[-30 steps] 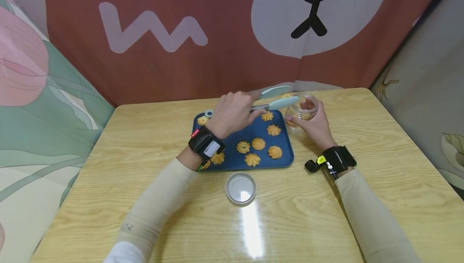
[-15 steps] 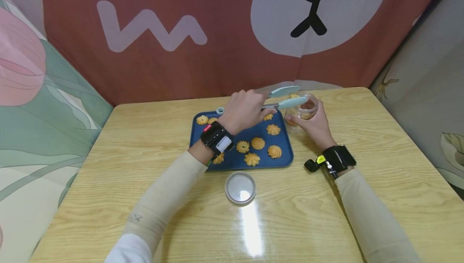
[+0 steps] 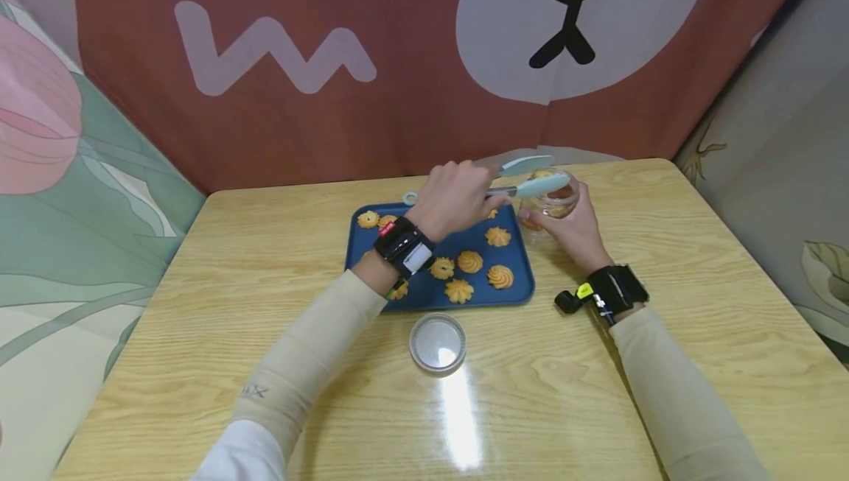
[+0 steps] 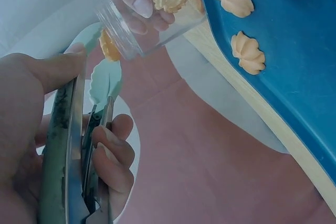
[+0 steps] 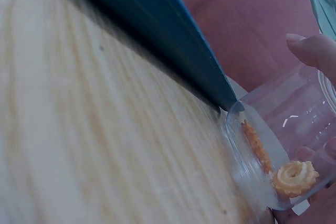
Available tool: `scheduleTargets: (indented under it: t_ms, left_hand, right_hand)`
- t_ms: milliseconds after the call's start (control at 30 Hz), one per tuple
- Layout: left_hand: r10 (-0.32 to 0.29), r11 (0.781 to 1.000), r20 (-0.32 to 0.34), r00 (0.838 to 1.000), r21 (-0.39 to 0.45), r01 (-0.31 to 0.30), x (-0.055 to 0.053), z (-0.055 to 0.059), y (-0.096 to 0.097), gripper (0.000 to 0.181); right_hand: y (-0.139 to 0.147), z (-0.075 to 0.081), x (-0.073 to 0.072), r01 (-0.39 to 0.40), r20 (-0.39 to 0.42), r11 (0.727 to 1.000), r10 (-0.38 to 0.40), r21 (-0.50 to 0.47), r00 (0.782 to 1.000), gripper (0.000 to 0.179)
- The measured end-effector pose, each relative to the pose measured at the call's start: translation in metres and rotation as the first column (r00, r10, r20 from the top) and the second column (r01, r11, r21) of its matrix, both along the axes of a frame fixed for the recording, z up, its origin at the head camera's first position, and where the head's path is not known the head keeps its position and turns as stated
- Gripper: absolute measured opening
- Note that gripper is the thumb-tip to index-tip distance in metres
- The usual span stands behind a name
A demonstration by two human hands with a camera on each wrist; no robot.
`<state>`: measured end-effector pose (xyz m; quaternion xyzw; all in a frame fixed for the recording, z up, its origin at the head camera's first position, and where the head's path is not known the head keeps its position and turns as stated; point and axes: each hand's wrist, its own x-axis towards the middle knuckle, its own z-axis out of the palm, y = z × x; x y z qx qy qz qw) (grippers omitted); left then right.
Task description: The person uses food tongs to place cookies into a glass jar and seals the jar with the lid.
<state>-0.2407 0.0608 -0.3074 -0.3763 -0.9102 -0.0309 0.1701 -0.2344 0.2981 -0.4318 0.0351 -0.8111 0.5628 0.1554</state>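
Observation:
My left hand grips a pair of metal tongs with pale mint tips, held above the blue tray and reaching over the jar. In the left wrist view, a golden piped cookie sits at the jar's mouth, between the spread tong tips. The clear jar is in my right hand, fingers and thumb around its side. Through its wall, the right wrist view shows a swirled cookie and another cookie on edge near the bottom.
A blue tray bearing several cookies lies left of the jar, partly covered by my left hand and forearm. In front of it on the wooden table rests a round clear lid. A printed cloth hangs behind the table.
My left hand has moved right with the tongs, carrying their tips and the cookie from beside the jar to its mouth. My right hand and the jar stay nearly in place.

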Motion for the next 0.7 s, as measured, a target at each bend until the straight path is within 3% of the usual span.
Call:
scheduleTargets:
  t_ms: [700]
  left_hand:
    - [-0.009, 1.0, 0.028, 1.0, 0.01, 0.009, 0.0089, 0.0027, -0.0017, 0.043]
  right_hand:
    - [0.0006, 0.0, -0.0002, 0.012, -0.017, 1.0, -0.012, -0.015, 1.0, 0.087]
